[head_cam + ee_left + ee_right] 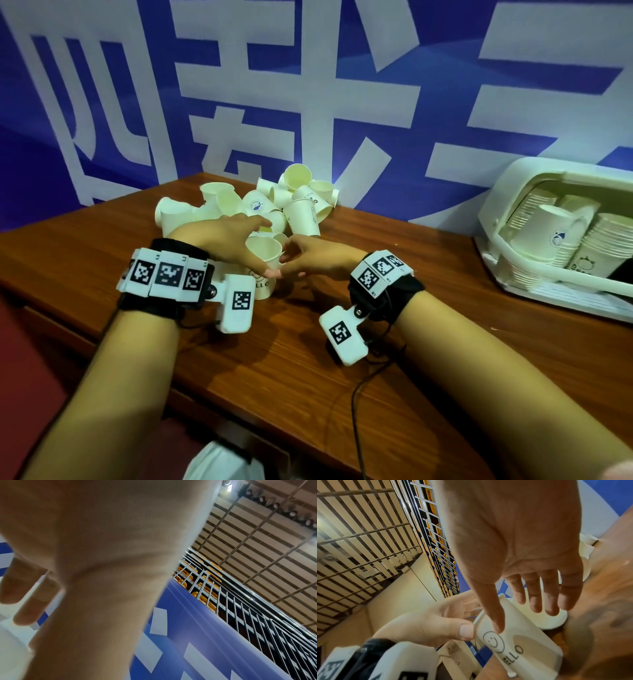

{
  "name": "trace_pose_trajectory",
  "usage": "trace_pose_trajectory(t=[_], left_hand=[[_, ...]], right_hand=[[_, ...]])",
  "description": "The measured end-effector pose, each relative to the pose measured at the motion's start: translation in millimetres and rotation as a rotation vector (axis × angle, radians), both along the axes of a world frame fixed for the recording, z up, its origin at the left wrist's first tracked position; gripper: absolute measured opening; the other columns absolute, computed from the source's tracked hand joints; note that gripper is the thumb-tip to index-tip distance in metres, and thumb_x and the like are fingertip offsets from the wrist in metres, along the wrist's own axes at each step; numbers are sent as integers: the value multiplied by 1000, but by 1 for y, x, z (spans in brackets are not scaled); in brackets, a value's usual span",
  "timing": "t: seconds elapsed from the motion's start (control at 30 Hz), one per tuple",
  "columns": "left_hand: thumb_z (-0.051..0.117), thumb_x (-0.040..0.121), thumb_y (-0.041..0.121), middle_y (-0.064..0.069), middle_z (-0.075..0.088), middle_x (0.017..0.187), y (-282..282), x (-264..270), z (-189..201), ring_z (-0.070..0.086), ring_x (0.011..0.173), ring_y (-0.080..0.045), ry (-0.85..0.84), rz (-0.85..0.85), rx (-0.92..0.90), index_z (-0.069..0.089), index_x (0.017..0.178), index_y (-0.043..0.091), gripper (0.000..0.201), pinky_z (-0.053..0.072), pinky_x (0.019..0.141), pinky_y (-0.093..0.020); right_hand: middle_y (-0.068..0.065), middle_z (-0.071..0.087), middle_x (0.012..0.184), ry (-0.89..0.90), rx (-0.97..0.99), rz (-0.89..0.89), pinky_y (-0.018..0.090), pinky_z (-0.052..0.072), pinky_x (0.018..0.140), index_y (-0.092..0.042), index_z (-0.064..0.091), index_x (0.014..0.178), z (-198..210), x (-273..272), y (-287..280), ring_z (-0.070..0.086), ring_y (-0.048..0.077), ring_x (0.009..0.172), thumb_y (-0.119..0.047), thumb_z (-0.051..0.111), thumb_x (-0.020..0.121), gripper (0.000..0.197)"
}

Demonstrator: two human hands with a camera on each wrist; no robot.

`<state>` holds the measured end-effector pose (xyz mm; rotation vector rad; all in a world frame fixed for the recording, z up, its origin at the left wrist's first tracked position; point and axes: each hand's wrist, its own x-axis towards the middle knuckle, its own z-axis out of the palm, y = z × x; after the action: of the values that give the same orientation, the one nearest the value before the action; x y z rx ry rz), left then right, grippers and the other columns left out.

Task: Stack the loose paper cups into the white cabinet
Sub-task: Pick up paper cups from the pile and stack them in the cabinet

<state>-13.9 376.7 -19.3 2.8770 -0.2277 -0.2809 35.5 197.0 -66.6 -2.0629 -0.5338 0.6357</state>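
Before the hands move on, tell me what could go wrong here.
1. The left hand grips the smiley cup only near its rim; squeezing may crumple it.
2. The loose cup pile sits right behind both hands; a bump could roll cups off the table.
3. The right hand barely touches the cup, giving little support.

White paper cups (294,202) lie jumbled; others, apparently stacked, fill the white cabinet (507,192).
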Motion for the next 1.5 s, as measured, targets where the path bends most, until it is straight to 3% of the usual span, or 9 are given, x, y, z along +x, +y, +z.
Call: trace_pose_trajectory(t=[0.37, 0.5, 0.73, 0.8, 0.9, 1.1, 1.23, 1.37, 1.5], left_hand=[[78, 73, 43, -1, 41, 144, -8, 10, -17, 39, 129, -24, -72, 33, 73, 30, 145, 27, 88, 32, 106, -44], [74, 77, 45, 0, 47, 139, -17, 9, -13, 43, 124, -21, -127, 22, 19, 37, 139, 27, 75, 28, 105, -45], [78, 74, 37, 0, 55, 118, -52, 25, 8, 54, 102, -17, -215, 16, -479, 45, 127, 26, 63, 45, 79, -28], [78, 74, 38, 1, 55, 111, -72, 33, 12, 55, 96, -13, -225, 24, -659, 46, 126, 27, 62, 46, 72, -25], [80, 74, 37, 2, 58, 108, -112, 46, 16, 58, 93, -8, -199, -3, -906, 46, 124, 25, 62, 47, 69, -21], [79, 76, 30, -8, 60, 121, -209, 66, 21, 64, 103, -19, -107, -59, -1258, 47, 120, 18, 55, 53, 73, -25], [82, 72, 31, -9, 58, 123, -268, 74, 23, 64, 105, -20, -27, -140, -1377, 45, 122, 14, 65, 56, 83, -31], [84, 71, 27, -8, 53, 125, -308, 84, 26, 61, 111, -23, 18, -234, -1388, 41, 119, 19, 65, 55, 91, -42], [81, 74, 30, -6, 55, 121, -339, 86, 28, 57, 110, -19, -62, -418, -1233, 46, 114, 29, 53, 53, 87, -31]], right_hand=[[9, 57, 129, -18, -131, 38, 41, 46, 101, -13, 41, 138, -23, 1, 11, 56, 24, 118, -17, 77, 80, 68], [11, 57, 131, -34, -68, 42, 27, 48, 80, -10, 44, 135, -21, -1, 1, 57, 19, 107, -15, 69, 88, 53], [-9, 66, 75, 91, 281, -153, 23, 42, 69, -16, 58, 107, 14, -2, -68, 57, 2, 64, -19, 59, 95, 12], [-1, 69, 84, 65, 387, -230, 22, 43, 67, -6, 61, 117, 26, -3, -92, 56, 8, 67, -23, 60, 94, 29], [17, 65, 117, 87, 535, -408, 37, 47, 95, -1, 62, 120, 38, -8, -129, 54, 26, 95, -29, 68, 87, 43], [20, 65, 102, 149, 866, -585, 33, 60, 71, 0, 55, 123, 60, -15, -196, 66, 34, 93, -26, 60, 93, 40], [12, 65, 88, -34, 830, -764, 21, 53, 55, -5, 60, 110, 74, -17, -238, 65, 21, 73, -32, 64, 91, 33], [4, 66, 80, -242, 748, -884, 21, 50, 64, -12, 64, 97, 84, -21, -280, 62, 15, 74, -29, 71, 86, 21], [-3, 66, 78, -410, 718, -856, 16, 45, 59, -16, 64, 97, 88, -27, -314, 61, 7, 67, -19, 68, 88, 10]])
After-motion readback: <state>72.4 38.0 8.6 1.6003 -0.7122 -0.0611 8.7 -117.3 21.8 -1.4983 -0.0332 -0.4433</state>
